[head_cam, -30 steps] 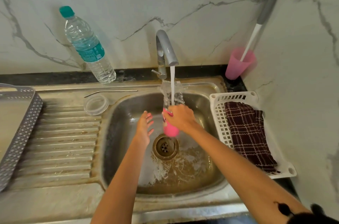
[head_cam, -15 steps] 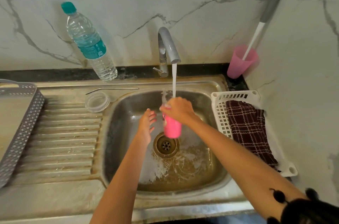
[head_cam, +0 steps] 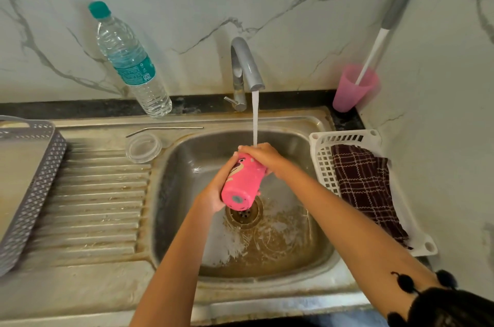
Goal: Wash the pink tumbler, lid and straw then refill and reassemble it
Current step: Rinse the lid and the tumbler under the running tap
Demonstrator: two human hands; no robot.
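Observation:
The pink tumbler [head_cam: 242, 183] with a cartoon face is tilted over the sink [head_cam: 187, 160], its base toward me, above the drain. My left hand [head_cam: 216, 193] cups its left side and base. My right hand [head_cam: 260, 156] grips its upper end, right under the stream from the grey tap [head_cam: 244, 64]. The tumbler's mouth is hidden by my right hand. A clear round lid [head_cam: 143, 147] lies on the draining board left of the basin. A thin metal straw [head_cam: 164, 130] lies just behind the lid.
A water bottle [head_cam: 128, 61] with a teal cap stands behind the draining board. A grey perforated tray [head_cam: 32, 187] sits far left. A white basket [head_cam: 324, 163] with a checked cloth [head_cam: 366, 187] lies right of the sink. A pink cup [head_cam: 354, 88] holds a long-handled brush [head_cam: 385, 29].
The tumbler tipped from upright under the stream to tilted with its base toward me. My left hand moved from beside it to holding its side.

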